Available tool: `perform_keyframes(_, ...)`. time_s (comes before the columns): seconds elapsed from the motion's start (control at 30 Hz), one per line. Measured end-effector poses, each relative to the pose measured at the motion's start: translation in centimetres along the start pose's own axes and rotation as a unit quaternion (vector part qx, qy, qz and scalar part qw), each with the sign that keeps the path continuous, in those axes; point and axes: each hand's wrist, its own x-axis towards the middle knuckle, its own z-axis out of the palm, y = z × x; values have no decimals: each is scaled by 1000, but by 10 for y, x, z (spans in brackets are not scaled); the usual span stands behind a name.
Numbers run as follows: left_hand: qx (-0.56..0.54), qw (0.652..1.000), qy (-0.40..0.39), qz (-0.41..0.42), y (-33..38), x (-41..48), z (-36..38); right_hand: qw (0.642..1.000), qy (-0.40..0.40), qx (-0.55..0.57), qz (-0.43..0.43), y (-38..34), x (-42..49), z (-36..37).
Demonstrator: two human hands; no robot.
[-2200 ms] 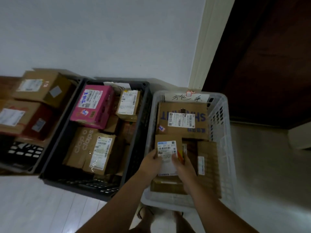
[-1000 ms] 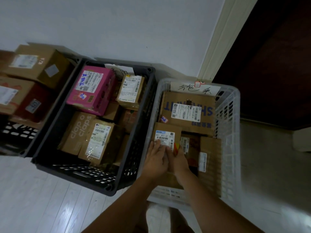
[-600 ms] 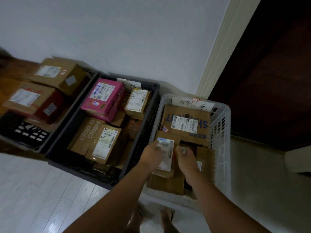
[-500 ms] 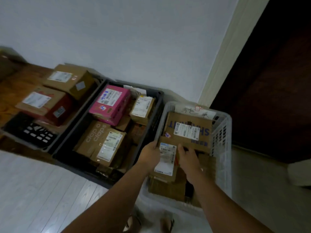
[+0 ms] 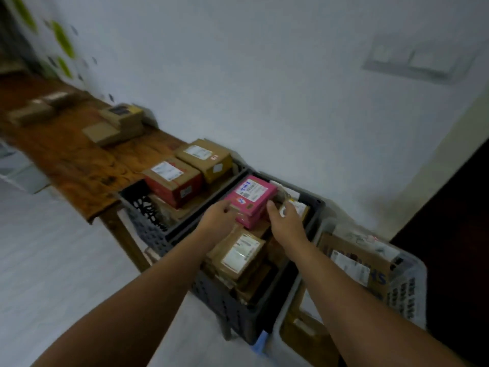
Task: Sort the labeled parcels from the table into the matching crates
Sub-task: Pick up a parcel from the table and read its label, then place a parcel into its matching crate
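Fingers [image 5: 227, 207] of left hand [image 5: 218, 219] and right hand [image 5: 287, 221] flank the pink parcel [image 5: 252, 198] mid-frame, grip unclear; stiff, likely light, so clasp opposite sides.

Pink parcel [image 5: 251, 201]: I see it flat, white label up, on top in the dark middle crate [image 5: 238, 308].
Table parcels [image 5: 105, 132]: brown, blurred.

Only legible bit: blue "SH" on brown box [image 5: 341, 246] right of right hand [image 5: 287, 221]. Labels [image 5: 168, 170] too blurred.
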Motion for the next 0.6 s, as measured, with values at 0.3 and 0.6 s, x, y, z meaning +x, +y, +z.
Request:
perform_keyframes(0.3, 81, 989, 118, 28, -57, -43, -240, 980, -97, -107, -136, -147, -57, 172)
perform_keyframes(0.6, 134, 973, 190, -6, -112, -73, -408, 935, -189, -166, -249, -230, -100, 320)
